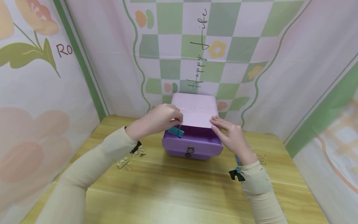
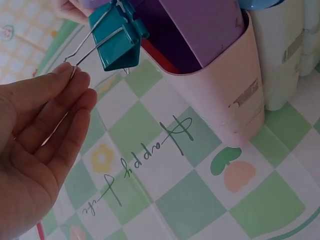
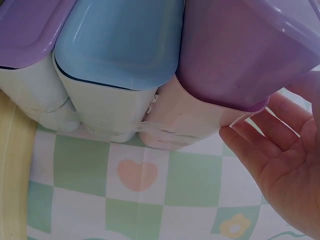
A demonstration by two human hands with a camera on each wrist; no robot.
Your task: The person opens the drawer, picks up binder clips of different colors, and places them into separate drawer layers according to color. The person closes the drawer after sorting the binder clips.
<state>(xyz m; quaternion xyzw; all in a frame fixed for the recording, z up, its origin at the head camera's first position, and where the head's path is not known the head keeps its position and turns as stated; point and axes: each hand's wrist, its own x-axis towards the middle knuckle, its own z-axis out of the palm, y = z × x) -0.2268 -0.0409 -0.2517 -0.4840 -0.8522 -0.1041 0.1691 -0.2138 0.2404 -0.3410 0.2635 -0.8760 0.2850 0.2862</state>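
My left hand pinches a teal binder clip by its wire handles, above the left side of a pulled-out purple drawer. In the left wrist view the teal binder clip hangs from thumb and fingertips, its body beside the drawer opening. Something red shows inside the drawer, partly hidden. The drawer sits in a pale pink housing, the top one of a stack. On its front right corner rests my right hand, fingers fairly straight along the pink edge.
Gold binder clips and a black one lie left of the drawers. By the right forearm are a black binder clip, blue ones and gold wire handles. A blue drawer sits below the purple one. A patterned curtain hangs behind.
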